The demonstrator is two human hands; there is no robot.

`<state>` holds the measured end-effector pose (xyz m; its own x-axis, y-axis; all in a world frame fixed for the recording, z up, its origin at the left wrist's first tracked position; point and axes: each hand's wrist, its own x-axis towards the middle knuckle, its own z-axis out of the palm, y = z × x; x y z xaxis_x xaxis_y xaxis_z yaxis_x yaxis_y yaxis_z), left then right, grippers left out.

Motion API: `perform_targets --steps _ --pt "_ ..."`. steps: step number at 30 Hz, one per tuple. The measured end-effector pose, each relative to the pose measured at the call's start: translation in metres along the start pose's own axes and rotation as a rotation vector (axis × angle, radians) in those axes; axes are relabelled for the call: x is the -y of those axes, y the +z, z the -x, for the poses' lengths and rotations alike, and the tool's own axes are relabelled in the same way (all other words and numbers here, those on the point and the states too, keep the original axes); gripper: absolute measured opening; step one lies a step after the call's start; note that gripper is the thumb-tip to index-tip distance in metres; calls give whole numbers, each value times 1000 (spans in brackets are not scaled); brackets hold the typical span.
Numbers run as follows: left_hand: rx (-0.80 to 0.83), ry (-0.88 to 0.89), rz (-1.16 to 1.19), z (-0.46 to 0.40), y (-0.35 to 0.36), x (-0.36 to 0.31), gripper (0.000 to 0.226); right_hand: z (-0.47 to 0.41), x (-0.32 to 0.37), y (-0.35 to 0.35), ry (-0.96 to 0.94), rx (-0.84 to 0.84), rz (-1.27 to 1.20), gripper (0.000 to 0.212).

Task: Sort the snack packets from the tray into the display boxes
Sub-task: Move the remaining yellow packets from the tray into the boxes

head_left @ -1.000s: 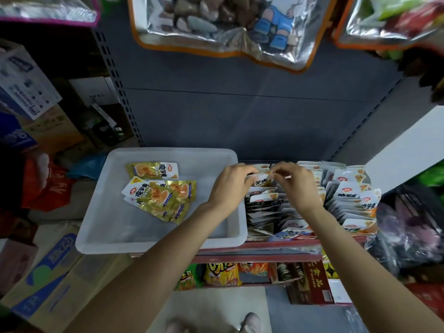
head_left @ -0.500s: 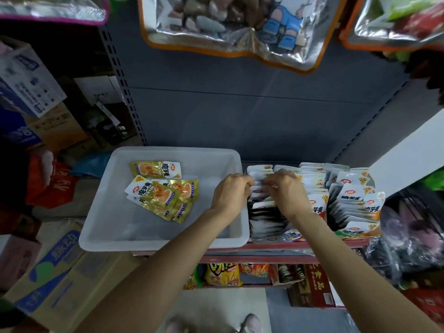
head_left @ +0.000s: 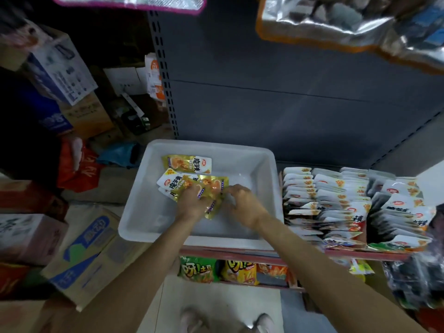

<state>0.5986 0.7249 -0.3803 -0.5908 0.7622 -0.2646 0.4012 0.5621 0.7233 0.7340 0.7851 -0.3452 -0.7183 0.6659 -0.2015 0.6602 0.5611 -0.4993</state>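
A white plastic tray (head_left: 149, 212) sits on the shelf, left of the display boxes. Several yellow snack packets (head_left: 209, 182) lie in a pile at its far left, and one more yellow packet (head_left: 186, 163) lies apart behind them. My left hand (head_left: 191, 203) rests on the pile with its fingers closed over the near packets. Beside it my right hand (head_left: 242, 205) is inside the tray, fingers apart, tips touching the pile's right edge. To the right, the display boxes (head_left: 312, 193) hold upright rows of white packets, with another row (head_left: 396, 205) further right.
A red shelf edge (head_left: 264, 251) runs under the tray, with chip bags (head_left: 197, 269) on the shelf below. Cardboard cartons (head_left: 81, 255) are stacked on the floor at left. Large foil bags (head_left: 336, 25) hang overhead. My shoes (head_left: 192, 320) show at the bottom.
Both hands have left the display box on the right and moved left into the tray. The left hand now covers the yellow packets, and the view has shifted left.
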Motion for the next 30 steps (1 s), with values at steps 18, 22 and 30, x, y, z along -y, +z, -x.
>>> perform_targets --steps 18,22,30 --pt "-29 -561 597 -38 -19 37 24 -38 17 70 54 395 147 49" --pt "-9 -259 207 -32 -19 29 13 -27 15 41 92 107 7 35" --pt "23 407 174 18 -17 -31 12 5 -1 -28 177 -413 -663 32"
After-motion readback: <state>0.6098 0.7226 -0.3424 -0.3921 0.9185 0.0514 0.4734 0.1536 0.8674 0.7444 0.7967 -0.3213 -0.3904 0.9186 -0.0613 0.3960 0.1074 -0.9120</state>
